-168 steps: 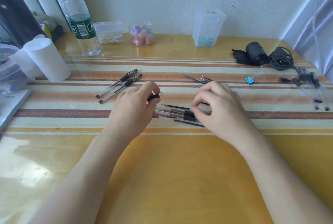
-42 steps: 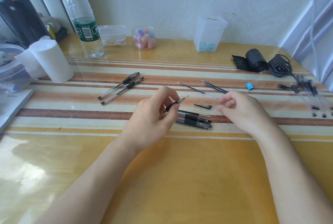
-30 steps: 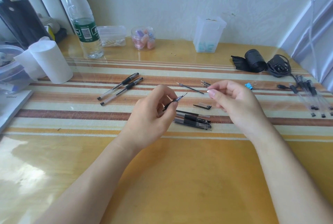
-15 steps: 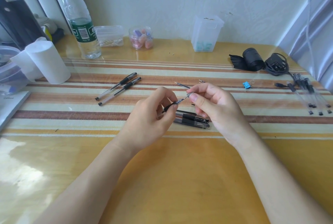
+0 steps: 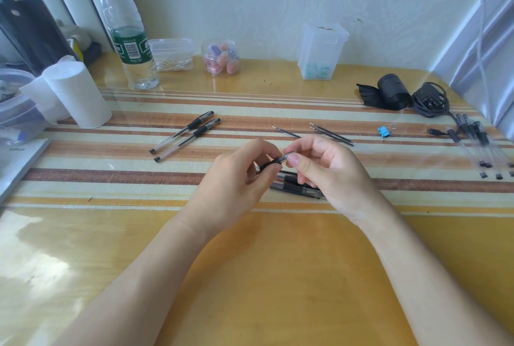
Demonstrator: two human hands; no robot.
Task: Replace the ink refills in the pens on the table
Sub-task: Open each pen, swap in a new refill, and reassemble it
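My left hand (image 5: 236,176) grips the black rubber part of a clear pen (image 5: 275,161) above the striped mat. My right hand (image 5: 325,170) pinches the pen's clear front end between thumb and forefinger. Under both hands lie a few pens (image 5: 294,188) side by side, partly hidden. Two assembled pens (image 5: 186,137) rest on the mat to the left. Thin black refills (image 5: 331,134) lie just beyond my right hand, with a single refill (image 5: 286,132) beside them.
A water bottle (image 5: 130,48), a white paper roll (image 5: 79,95) and small plastic boxes (image 5: 319,51) stand along the back. A blue binder clip (image 5: 383,131), black cables (image 5: 428,101) and more pens (image 5: 478,145) lie at the right.
My right hand came from the refills to the pen in my left hand and now pinches its front end. The left hand kept hold of the pen.
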